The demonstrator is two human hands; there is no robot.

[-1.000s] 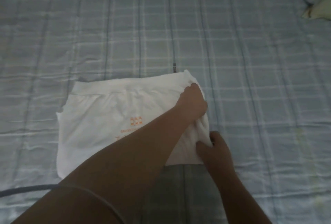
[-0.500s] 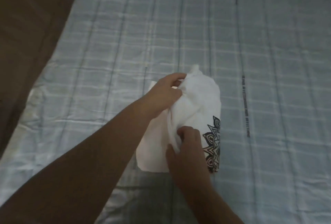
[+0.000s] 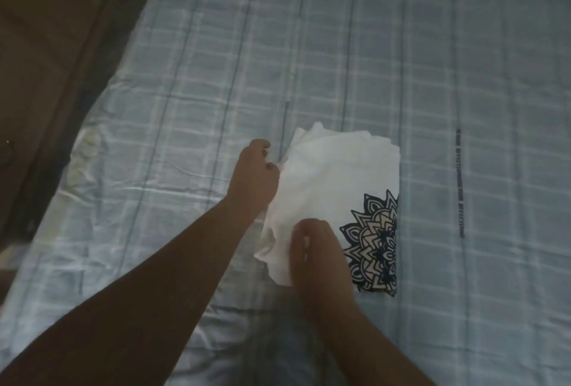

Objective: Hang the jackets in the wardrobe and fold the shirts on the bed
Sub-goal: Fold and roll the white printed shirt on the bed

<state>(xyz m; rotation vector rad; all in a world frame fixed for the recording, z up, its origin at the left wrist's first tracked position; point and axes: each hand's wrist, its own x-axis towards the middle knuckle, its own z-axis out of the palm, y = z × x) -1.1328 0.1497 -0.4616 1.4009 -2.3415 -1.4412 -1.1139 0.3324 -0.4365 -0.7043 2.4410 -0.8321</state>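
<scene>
Dim room; brown floor [image 3: 46, 45], perhaps wood, beside the bedsheet [image 3: 463, 76].

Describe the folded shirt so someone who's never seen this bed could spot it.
On the blue checked bedsheet, look near the middle, between the person's two hands. The white folded shirt lies there, the only garment in view, with a dark mandala print on its right edge.
</scene>
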